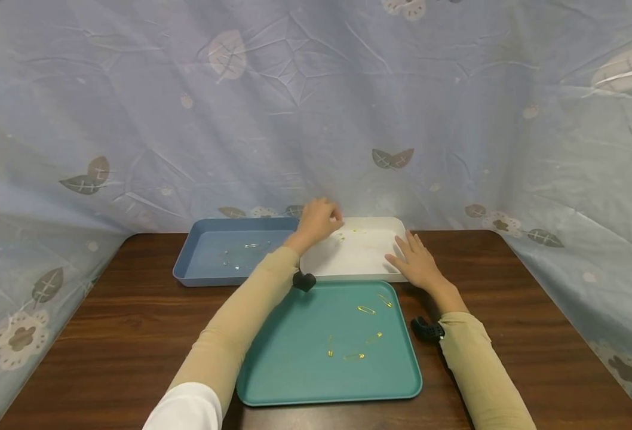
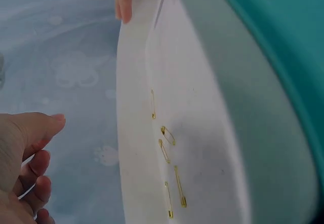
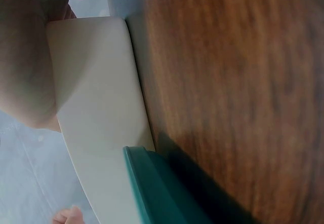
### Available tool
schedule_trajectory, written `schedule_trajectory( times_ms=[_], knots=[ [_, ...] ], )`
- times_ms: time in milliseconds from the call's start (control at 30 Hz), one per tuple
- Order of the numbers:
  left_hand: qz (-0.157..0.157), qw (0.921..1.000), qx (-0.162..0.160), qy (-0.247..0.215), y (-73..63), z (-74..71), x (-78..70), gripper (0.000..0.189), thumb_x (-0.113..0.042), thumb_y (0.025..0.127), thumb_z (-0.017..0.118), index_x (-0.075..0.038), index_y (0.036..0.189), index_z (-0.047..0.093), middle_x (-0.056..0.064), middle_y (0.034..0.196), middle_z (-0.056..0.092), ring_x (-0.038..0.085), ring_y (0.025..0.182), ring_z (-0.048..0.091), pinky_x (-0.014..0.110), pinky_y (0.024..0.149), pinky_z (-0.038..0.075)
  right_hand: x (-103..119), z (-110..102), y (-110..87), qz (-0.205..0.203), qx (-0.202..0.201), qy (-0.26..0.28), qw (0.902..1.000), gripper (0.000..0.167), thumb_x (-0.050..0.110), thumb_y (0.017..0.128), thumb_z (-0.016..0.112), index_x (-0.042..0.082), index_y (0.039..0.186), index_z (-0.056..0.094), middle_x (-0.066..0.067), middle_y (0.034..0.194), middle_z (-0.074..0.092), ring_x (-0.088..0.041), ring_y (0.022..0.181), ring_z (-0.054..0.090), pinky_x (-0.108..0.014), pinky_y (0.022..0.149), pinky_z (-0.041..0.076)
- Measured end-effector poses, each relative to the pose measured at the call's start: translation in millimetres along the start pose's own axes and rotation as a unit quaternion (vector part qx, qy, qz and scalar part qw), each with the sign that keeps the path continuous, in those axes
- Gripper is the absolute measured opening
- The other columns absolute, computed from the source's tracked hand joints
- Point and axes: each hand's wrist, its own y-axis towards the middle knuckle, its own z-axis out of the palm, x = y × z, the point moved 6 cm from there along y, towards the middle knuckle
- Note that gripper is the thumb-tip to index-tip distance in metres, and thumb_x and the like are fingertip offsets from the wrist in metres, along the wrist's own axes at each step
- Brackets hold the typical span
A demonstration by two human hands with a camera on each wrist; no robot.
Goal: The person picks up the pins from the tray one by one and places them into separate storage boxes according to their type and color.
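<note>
My left hand (image 1: 318, 221) is raised over the back left part of the white tray (image 1: 370, 257). In the left wrist view its thumb stands out and the other fingers curl loosely, with nothing held between them. Below it, several gold safety pins (image 2: 180, 186) lie along the back of the white tray's floor. My right hand (image 1: 417, 264) rests on the right end of that tray, fingers spread over the rim. Several more gold safety pins (image 1: 366, 310) lie scattered on the teal tray (image 1: 294, 370) in front.
A blue tray (image 1: 203, 254) stands at the white tray's left, holding several small silver-looking pins (image 1: 251, 245). All three trays sit close together on a dark wooden table (image 1: 117, 334). Behind the table hangs a patterned blue cloth (image 1: 294, 119).
</note>
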Motion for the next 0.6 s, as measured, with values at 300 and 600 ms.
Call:
schedule_trajectory(
  times_ms=[300, 600],
  knots=[
    [0.024, 0.9993, -0.015, -0.023, -22.6, -13.2, -6.5, 0.011, -0.027, 0.091, 0.070, -0.016, 0.090, 0.065, 0.003, 0.093, 0.058, 0.020, 0.089, 0.051, 0.041, 0.085, 0.042, -1, 1, 0.8, -0.001, -0.004, -0.005, 1.0000, 0.075, 0.052, 0.101, 0.040, 0.003, 0.155, 0.020, -0.026, 0.162, 0.004, -0.048, 0.149, 0.002, -0.068, 0.115, 0.010],
    [0.035, 0.9981, -0.005, -0.049, -50.9, -23.6, -12.1, 0.014, -0.029, 0.092, 0.069, -0.017, 0.096, 0.065, 0.004, 0.094, 0.060, 0.020, 0.089, 0.052, 0.042, 0.083, 0.040, -2, 0, 1.3, 0.001, 0.001, -0.007, 1.0000, 0.077, 0.054, 0.101, 0.039, 0.003, 0.155, 0.020, -0.027, 0.161, 0.004, -0.049, 0.148, 0.002, -0.069, 0.115, 0.009]
  ],
)
